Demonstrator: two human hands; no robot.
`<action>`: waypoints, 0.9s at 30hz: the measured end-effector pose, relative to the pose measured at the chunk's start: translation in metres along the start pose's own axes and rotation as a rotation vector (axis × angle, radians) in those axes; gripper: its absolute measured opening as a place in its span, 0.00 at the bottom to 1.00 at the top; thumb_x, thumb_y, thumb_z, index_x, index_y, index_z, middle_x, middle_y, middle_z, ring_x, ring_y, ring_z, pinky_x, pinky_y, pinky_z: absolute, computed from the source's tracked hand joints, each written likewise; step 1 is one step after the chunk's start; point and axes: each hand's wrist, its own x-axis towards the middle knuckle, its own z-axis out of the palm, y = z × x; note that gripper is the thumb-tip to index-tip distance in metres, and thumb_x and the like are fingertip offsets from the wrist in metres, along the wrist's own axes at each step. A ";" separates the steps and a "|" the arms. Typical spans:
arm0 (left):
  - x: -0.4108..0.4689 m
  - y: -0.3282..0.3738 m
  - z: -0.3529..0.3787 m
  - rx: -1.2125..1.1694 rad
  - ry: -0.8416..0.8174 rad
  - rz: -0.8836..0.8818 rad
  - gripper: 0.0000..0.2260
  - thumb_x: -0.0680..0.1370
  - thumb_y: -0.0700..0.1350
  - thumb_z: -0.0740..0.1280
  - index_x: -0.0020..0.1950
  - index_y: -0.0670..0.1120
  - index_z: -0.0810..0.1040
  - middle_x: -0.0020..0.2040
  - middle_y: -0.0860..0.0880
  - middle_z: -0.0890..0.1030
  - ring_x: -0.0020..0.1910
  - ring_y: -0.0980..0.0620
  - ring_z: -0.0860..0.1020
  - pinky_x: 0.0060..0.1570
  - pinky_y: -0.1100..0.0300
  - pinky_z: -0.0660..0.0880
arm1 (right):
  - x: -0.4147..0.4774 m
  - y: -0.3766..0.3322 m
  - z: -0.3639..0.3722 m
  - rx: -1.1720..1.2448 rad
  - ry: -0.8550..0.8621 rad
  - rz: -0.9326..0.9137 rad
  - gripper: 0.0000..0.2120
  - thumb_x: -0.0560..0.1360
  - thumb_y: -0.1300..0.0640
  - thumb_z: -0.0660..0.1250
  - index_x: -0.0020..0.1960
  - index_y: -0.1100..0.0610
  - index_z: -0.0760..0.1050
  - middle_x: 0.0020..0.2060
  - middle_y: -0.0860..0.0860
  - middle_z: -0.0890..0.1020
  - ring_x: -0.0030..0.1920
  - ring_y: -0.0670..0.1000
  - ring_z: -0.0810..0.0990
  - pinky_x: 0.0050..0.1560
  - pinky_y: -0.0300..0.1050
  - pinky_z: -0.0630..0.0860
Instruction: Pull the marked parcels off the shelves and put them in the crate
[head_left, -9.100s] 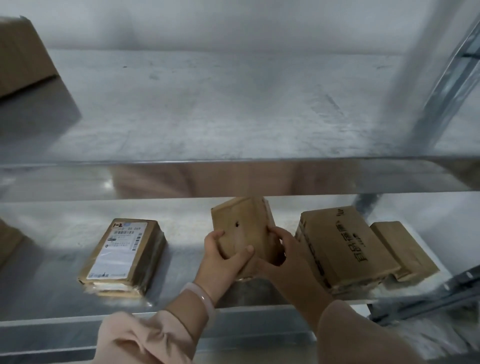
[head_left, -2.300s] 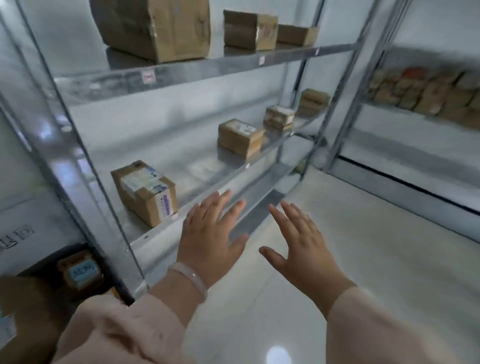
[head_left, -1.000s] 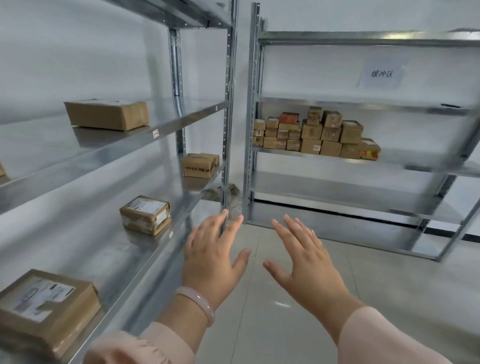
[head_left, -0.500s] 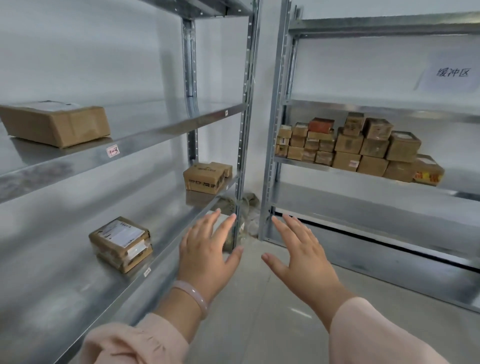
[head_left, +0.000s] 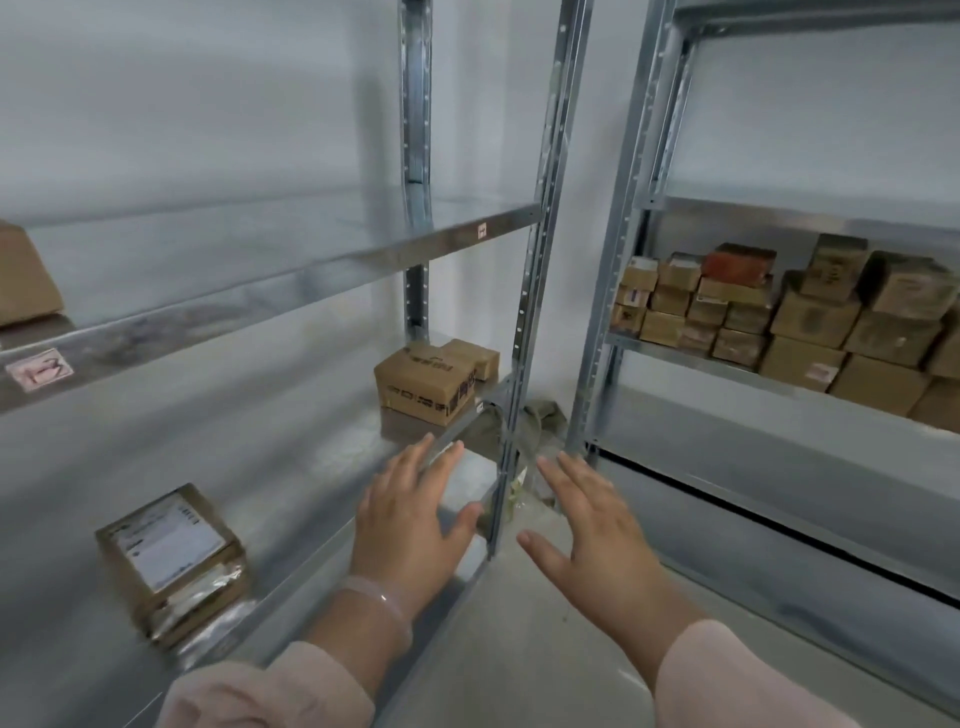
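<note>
My left hand (head_left: 410, 525) and my right hand (head_left: 592, 540) are both held out in front of me, fingers straight and spread, holding nothing. A flat brown parcel with a white label (head_left: 171, 561) lies on the left rack's lower shelf (head_left: 291, 488), to the left of my left hand. Further along the same shelf sits a brown box with dark print (head_left: 426, 382), with a smaller box (head_left: 480, 356) behind it. No crate is in view.
A steel upright (head_left: 540, 260) of the left rack stands just beyond my hands. The right rack (head_left: 623, 260) holds several stacked brown boxes (head_left: 789, 317). A crumpled greenish cloth (head_left: 535, 421) lies on the floor in the corner. Another box (head_left: 23, 280) sits far left on the upper shelf.
The view has moved closer along the left rack toward the corner. The labelled parcel and printed box appear nearer. Both hands stay open and raised as before.
</note>
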 end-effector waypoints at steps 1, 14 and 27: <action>0.013 -0.005 0.009 -0.006 -0.007 -0.020 0.28 0.77 0.62 0.61 0.75 0.61 0.59 0.77 0.54 0.59 0.76 0.50 0.58 0.73 0.47 0.60 | 0.015 0.007 0.007 -0.001 -0.010 -0.002 0.37 0.74 0.35 0.60 0.77 0.40 0.48 0.77 0.45 0.54 0.77 0.46 0.49 0.75 0.43 0.44; 0.201 -0.086 0.085 -0.036 0.005 -0.190 0.29 0.75 0.63 0.61 0.75 0.60 0.60 0.76 0.52 0.62 0.73 0.49 0.61 0.70 0.48 0.64 | 0.244 0.049 0.066 0.031 -0.117 -0.056 0.34 0.76 0.37 0.59 0.78 0.42 0.49 0.78 0.45 0.52 0.77 0.47 0.49 0.76 0.47 0.48; 0.290 -0.097 0.163 -0.267 0.228 -0.373 0.13 0.76 0.45 0.70 0.58 0.54 0.72 0.52 0.59 0.73 0.49 0.66 0.71 0.45 0.78 0.68 | 0.399 0.115 0.151 0.206 -0.317 -0.152 0.27 0.76 0.43 0.65 0.72 0.43 0.62 0.68 0.43 0.71 0.67 0.47 0.70 0.66 0.50 0.70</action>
